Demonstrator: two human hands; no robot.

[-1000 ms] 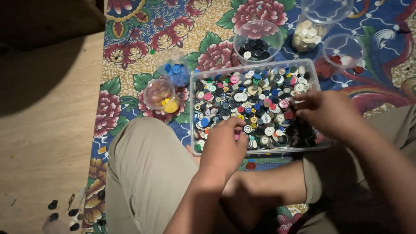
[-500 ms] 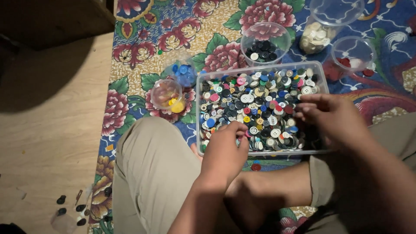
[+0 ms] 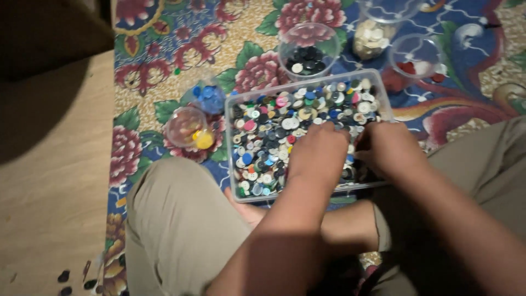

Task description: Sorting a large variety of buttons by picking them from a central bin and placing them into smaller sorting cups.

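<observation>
A clear plastic tray (image 3: pixel 232 104) holds a heap of mixed coloured buttons (image 3: pixel 268 131). My left hand (image 3: pixel 318 153) rests palm down inside the tray, fingers curled into the buttons at its middle. My right hand (image 3: pixel 389 148) is just to its right, over the tray's right half, fingers bent down among the buttons. The fingertips of both hands are hidden, so I cannot tell whether either holds a button.
Small clear cups stand around the tray: one with yellow and orange buttons (image 3: pixel 189 129), one with blue (image 3: pixel 208 97), one with black (image 3: pixel 308 55), one with cream (image 3: pixel 372 38), one with red (image 3: pixel 413 57). All sit on a flowered mat (image 3: pixel 148 60). My bent legs lie below; wooden floor (image 3: pixel 49 181) at left.
My left hand has moved from the tray's near edge up and right into the middle of the buttons, close beside my right hand. The view has shifted left.
</observation>
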